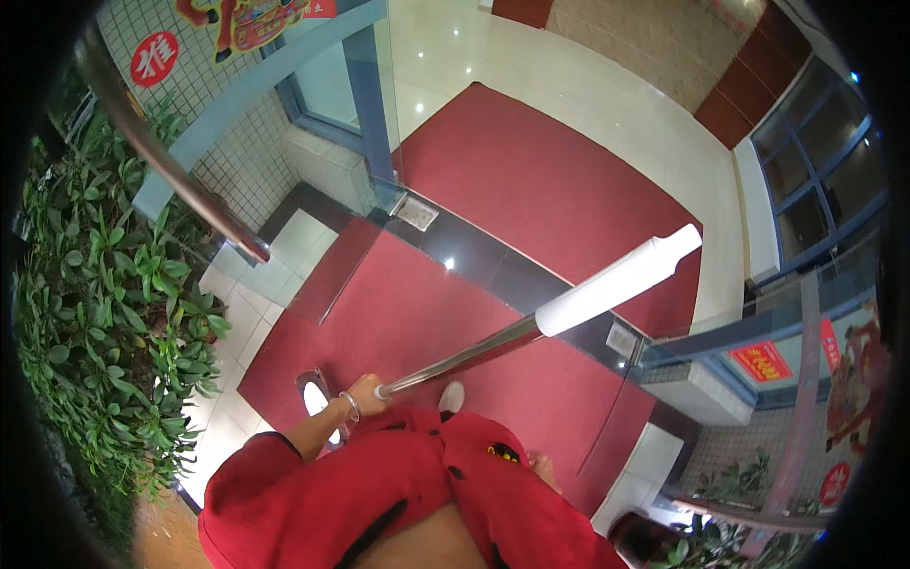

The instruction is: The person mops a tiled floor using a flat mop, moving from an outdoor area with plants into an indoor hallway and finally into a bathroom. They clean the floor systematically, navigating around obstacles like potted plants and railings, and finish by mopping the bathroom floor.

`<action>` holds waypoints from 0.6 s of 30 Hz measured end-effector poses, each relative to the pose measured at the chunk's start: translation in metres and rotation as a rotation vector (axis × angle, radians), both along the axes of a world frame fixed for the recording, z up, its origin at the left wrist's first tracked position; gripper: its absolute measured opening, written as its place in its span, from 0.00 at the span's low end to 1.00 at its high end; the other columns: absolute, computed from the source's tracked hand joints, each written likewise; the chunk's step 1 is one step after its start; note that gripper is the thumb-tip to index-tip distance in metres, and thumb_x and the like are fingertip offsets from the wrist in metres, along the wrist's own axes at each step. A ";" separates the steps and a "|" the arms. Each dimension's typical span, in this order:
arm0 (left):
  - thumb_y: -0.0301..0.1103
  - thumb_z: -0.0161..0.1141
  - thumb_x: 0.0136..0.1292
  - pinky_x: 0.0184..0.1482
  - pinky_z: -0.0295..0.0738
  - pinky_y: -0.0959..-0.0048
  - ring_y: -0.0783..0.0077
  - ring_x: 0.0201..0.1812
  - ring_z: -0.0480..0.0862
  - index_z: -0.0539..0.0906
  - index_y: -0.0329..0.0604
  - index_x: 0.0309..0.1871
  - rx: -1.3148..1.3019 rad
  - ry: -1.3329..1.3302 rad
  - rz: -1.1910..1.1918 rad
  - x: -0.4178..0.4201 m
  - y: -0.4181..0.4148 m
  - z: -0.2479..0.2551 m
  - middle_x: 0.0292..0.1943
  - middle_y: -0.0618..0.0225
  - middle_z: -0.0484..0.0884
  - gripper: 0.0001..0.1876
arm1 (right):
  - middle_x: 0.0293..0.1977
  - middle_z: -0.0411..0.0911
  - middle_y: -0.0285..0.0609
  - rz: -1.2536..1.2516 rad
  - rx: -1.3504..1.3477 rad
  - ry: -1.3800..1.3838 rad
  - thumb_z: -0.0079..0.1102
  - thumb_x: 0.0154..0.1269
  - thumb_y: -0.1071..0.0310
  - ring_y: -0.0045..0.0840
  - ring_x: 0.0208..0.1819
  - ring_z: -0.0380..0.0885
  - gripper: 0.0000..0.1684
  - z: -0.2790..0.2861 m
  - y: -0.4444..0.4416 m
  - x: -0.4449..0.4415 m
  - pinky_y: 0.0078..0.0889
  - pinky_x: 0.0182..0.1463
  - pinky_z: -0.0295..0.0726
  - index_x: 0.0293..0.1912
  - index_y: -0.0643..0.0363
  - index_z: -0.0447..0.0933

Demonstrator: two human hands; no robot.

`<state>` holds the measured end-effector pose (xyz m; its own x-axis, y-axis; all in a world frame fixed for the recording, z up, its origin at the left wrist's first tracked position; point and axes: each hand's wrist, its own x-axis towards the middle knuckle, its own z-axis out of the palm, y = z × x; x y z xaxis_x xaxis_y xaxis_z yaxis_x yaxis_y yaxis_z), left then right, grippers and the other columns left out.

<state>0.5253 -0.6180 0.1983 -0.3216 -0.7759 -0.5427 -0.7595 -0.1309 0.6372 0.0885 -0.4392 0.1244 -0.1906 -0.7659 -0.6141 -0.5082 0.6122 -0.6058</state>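
Note:
My left hand (367,395), with a bangle at the wrist, is closed around the near end of a shiny metal pole (462,358). From there the pole slants up and to the right. A thick white sleeve (611,281) covers its far end, narrowing at the tip. Low at my right side, my right hand (544,471) shows only in part beside the red shirt (377,484), so its fingers cannot be made out. Beside my left forearm is a bright white object with a dark edge (315,400), too overexposed to name.
Red carpet (419,313) runs to a dark stone threshold (462,259), with a red mat (540,185) beyond. Glass doors stand swung out on both sides; the left has a metal pull handle (178,178). Leafy shrubs (121,313) border the left. My light shoe (452,395) is on the carpet.

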 end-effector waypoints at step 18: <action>0.38 0.61 0.50 0.21 0.69 0.61 0.66 0.18 0.78 0.76 0.31 0.18 -0.022 0.075 0.248 -0.125 -0.374 -0.037 0.13 0.51 0.74 0.16 | 0.20 0.78 0.49 0.297 -0.239 0.245 0.57 0.60 0.59 0.36 0.20 0.78 0.13 -0.005 -0.365 -0.158 0.40 0.25 0.75 0.28 0.57 0.79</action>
<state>0.3999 -0.9923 0.1613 -0.1588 -0.8471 -0.5071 -0.6567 -0.2929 0.6949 -0.0695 -0.8046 0.1196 -0.0588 -0.9243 -0.3772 -0.7868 0.2754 -0.5523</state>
